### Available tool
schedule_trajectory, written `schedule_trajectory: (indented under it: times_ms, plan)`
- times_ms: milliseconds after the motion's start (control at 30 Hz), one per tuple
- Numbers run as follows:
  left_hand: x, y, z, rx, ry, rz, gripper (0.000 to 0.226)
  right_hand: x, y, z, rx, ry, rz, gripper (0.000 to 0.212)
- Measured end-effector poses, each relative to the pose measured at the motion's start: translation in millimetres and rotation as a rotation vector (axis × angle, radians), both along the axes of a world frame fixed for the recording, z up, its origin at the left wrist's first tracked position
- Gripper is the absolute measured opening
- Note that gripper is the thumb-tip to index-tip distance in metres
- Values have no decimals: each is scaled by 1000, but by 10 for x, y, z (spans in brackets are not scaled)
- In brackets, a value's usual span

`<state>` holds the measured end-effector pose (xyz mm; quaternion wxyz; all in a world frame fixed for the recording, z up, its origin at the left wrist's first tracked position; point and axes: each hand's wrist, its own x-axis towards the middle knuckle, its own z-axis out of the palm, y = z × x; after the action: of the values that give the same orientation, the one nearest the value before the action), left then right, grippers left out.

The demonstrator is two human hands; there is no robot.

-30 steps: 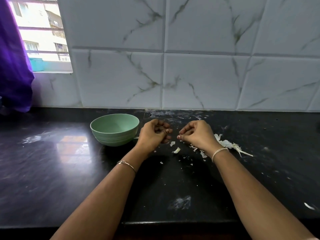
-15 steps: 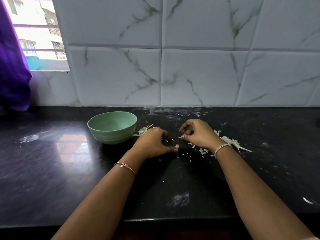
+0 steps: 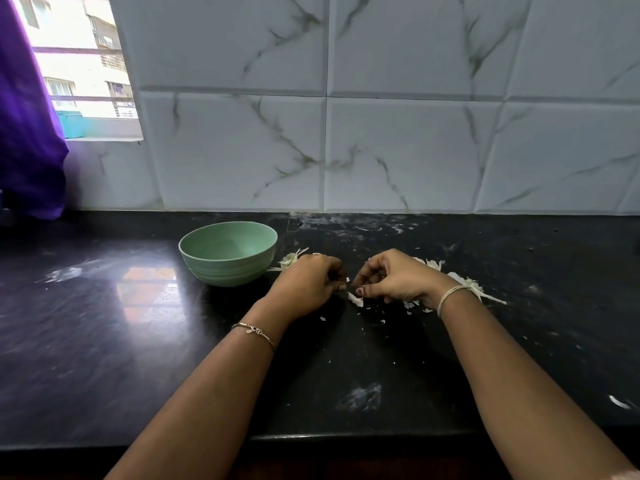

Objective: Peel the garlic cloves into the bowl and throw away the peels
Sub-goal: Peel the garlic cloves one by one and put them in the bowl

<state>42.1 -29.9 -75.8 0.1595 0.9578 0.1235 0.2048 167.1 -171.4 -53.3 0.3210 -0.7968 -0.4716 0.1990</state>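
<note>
Daylight from window (image 3: 83,64) upper left, overexposed. Glare patch on dark counter (image 3: 145,289). Scene dim, soft shadows under arms. Wide-angle bending at edges, sharpness fair.

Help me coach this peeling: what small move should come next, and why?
Probably the right hand should strip skin from the small white piece pinched by the left hand: the pale green round bowl looks empty, and papery peels litter the black stone counter.

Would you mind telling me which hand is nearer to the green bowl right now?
Left. The left hand is just to the right of the green bowl; the right hand lies farther right, beyond the left hand.
</note>
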Motion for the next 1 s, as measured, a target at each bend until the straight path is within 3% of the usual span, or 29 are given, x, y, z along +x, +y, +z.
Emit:
schedule_trajectory:
  times_ms: [233,400,567,767,1000]
  plan:
    - [-29,-38,44,-8,85,-125,26,17,-42,26,-61,-56,10,11]
    - [2,-36,-5,3,57,-116,18,38,-66,39,-71,-3,18,12]
    - [18,-15,19,-208,-128,-78,12,87,-72,40,90,205,-16,5]
    - [16,-37,48,-312,-300,-67,11,62,-26,54,250,349,-41,3]
    - [32,-96,55,-520,-438,-39,14,-38,113,23,375,372,-180,9]
